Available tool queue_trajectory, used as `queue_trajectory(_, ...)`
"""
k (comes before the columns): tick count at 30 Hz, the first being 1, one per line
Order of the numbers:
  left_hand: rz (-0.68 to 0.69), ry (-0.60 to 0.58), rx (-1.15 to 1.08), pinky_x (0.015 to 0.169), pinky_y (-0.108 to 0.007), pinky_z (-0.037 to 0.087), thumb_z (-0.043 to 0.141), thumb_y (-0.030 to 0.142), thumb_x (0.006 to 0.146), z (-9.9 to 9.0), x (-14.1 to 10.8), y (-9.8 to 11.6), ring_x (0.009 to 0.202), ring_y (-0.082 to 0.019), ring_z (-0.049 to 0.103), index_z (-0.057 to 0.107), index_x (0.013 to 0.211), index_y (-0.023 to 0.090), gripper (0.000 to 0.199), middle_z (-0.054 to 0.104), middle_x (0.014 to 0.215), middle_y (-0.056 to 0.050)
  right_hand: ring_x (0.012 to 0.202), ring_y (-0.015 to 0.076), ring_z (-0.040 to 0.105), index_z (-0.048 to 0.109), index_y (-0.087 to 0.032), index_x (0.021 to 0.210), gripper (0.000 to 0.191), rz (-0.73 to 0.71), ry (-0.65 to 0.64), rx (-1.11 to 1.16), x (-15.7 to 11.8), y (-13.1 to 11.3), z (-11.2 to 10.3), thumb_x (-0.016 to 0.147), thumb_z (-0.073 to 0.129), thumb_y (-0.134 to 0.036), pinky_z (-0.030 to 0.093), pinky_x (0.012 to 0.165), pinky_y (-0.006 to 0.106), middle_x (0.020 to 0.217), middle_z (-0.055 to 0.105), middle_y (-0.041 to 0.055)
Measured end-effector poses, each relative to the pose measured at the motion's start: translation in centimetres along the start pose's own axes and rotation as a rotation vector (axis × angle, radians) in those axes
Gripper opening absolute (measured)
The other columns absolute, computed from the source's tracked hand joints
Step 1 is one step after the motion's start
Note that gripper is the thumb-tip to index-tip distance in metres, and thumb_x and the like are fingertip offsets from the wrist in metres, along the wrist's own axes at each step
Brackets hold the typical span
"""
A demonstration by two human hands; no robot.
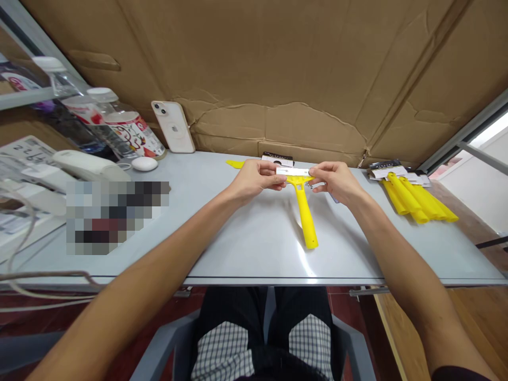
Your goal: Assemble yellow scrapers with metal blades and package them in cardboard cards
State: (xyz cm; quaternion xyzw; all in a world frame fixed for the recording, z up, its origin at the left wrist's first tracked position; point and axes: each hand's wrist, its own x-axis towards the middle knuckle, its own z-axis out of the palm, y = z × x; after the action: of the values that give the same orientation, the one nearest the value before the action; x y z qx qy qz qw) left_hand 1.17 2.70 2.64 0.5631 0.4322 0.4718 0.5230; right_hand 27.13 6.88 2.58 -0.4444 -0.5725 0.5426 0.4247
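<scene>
A yellow scraper point(306, 219) is held over the middle of the table, its handle pointing down toward me. Along its wide head lies a white strip point(293, 172). My left hand point(257, 179) pinches the left end of the head and strip between thumb and fingers. At the opposite end, my right hand point(334, 180) is closed on the strip and the head's corner. Just behind the hands are a black-and-white card point(278, 157) and a yellow piece point(235, 164), partly hidden by my left hand.
Several yellow scrapers point(416, 201) with black-and-white cards lie at the right. A phone point(174, 127) leans on the cardboard wall point(278, 63) behind. Bottles point(130, 127), a white mouse point(144, 164) and cables point(47, 275) occupy the left. A blurred patch point(115, 217) covers something there.
</scene>
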Motion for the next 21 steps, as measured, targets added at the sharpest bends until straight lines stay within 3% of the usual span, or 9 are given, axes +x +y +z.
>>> queue_trajectory(5,-0.045,0.03,-0.036,0.089,-0.04,0.069,0.104,0.034,0.069,0.1,0.2,-0.3,0.081,-0.023,0.081,0.078,0.106,0.011,0.051,0.084,0.089,-0.014,0.071,0.0193,0.078,0.078,-0.016,0.082,0.037,-0.037,-0.005,0.05,-0.1,-0.1,0.6,0.066,0.105,-0.035,0.068,0.061,0.03,0.089,0.079,0.0108)
queue_trajectory(12,-0.118,0.153,-0.054,0.074,-0.036,0.068,0.08,0.014,0.09,0.9,0.7,-0.6,0.071,-0.024,0.082,0.069,0.121,0.012,0.033,0.081,0.074,-0.009,0.066,0.0187,0.077,0.079,-0.014,0.088,0.027,-0.069,0.029,0.036,-0.2,0.0,1.3,0.072,0.099,-0.023,0.068,0.062,0.029,0.081,0.08,0.0097)
queue_trajectory(16,-0.055,0.168,-0.04,0.073,-0.033,0.068,0.077,0.01,0.089,1.2,0.7,-0.8,0.07,-0.022,0.082,0.068,0.109,0.015,0.022,0.082,0.078,-0.007,0.064,0.0174,0.076,0.079,-0.013,0.091,0.02,-0.053,0.057,0.039,-0.4,-0.2,1.8,0.076,0.092,-0.013,0.067,0.06,0.028,0.081,0.079,0.009)
queue_trajectory(21,0.083,0.18,-0.021,0.074,-0.035,0.069,0.08,0.014,0.088,1.1,0.6,-1.0,0.069,-0.02,0.081,0.06,0.097,0.019,0.022,0.081,0.078,-0.004,0.069,0.0171,0.075,0.078,-0.015,0.091,0.016,-0.032,0.047,0.047,-0.7,-0.2,2.1,0.079,0.089,-0.015,0.064,0.057,0.027,0.085,0.078,0.008)
